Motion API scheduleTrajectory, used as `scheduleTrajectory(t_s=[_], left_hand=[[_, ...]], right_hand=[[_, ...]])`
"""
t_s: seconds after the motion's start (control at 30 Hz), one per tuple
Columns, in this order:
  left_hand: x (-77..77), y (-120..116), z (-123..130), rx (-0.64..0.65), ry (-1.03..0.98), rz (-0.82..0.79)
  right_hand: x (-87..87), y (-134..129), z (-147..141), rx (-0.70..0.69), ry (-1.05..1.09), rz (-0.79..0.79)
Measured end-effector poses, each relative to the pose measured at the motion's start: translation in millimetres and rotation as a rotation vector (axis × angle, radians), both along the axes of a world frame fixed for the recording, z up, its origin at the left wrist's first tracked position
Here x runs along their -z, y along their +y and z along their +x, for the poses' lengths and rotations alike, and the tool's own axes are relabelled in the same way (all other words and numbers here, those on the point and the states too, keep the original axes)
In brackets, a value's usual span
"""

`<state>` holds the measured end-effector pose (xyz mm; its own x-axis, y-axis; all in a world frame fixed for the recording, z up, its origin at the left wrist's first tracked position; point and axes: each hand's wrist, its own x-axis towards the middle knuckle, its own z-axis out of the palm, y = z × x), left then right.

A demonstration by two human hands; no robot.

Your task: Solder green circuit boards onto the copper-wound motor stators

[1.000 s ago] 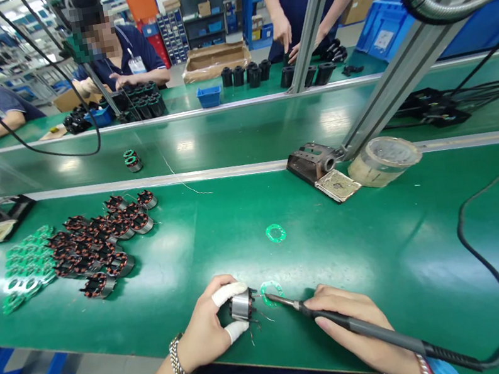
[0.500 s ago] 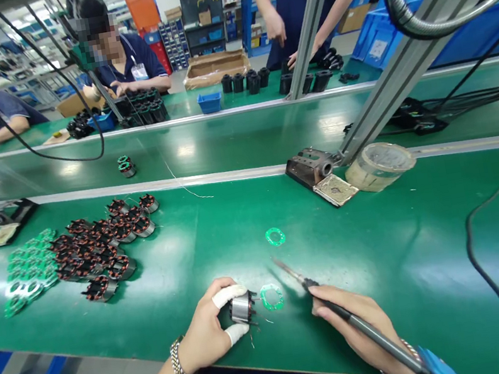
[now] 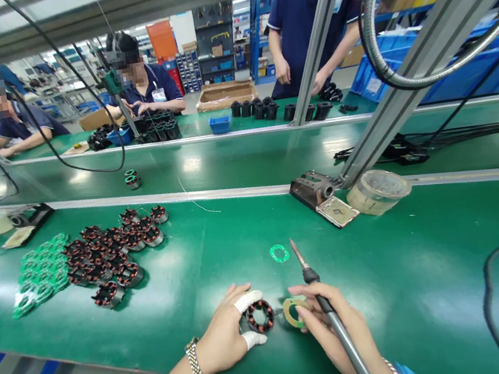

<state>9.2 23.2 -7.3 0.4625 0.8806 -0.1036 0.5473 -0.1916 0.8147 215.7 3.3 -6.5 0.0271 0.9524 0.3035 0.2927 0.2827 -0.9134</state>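
Observation:
My left hand [image 3: 228, 331], with white covers on thumb and index finger, grips a motor stator [image 3: 260, 317] with black insulation and copper windings. The stator's open end faces up toward me. Just to its right, my right hand [image 3: 333, 320] pinches a ring-shaped circuit board [image 3: 292, 314], its tan side showing. The same hand also carries a soldering iron [image 3: 328, 301], tip pointing away from me. A thin wire end appears between stator and board. Beyond the hands, another green ring board [image 3: 279, 253] lies flat on the bench.
Several stators [image 3: 111, 248] are grouped at left beside a pile of green ring boards [image 3: 41, 273]. A soldering iron stand [image 3: 315, 192] and a round tub [image 3: 377, 191] stand near a slanted metal post. A black cable [image 3: 488, 281] runs along the right. Co-workers sit and stand across the bench.
My right hand has moved left and picked up the ring board from the bench, keeping the soldering iron. My left hand has turned the stator so its open end faces me.

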Motion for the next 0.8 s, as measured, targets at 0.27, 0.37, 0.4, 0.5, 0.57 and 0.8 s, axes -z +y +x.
scheduleTrajectory(t_s=[0.27, 0.37, 0.4, 0.5, 0.57, 0.8], left_hand=[[-1.1, 1.2, 5.2, -0.005, 0.125, 0.096], [-0.6, 0.6, 7.2, -0.034, 0.119, 0.128], [-0.5, 0.2, 7.7, -0.047, 0.118, 0.132], [-0.3, -1.1, 8.5, -0.089, 0.120, 0.128], [-0.5, -1.8, 8.1, -0.106, 0.116, 0.119], [-2.8, -0.4, 6.5, -0.087, 0.095, 0.090]], right_hand=[[-11.2, 0.2, -9.1, -0.210, 0.424, -0.273], [-11.6, 3.5, -5.1, -0.290, 0.326, -0.249], [-10.7, 5.3, -4.0, -0.326, 0.303, -0.242], [-7.5, 11.1, -2.7, -0.399, 0.244, -0.193], [-6.5, 13.5, -3.0, -0.400, 0.240, -0.154], [-19.0, 11.8, -2.1, -0.255, -0.171, -0.113]])
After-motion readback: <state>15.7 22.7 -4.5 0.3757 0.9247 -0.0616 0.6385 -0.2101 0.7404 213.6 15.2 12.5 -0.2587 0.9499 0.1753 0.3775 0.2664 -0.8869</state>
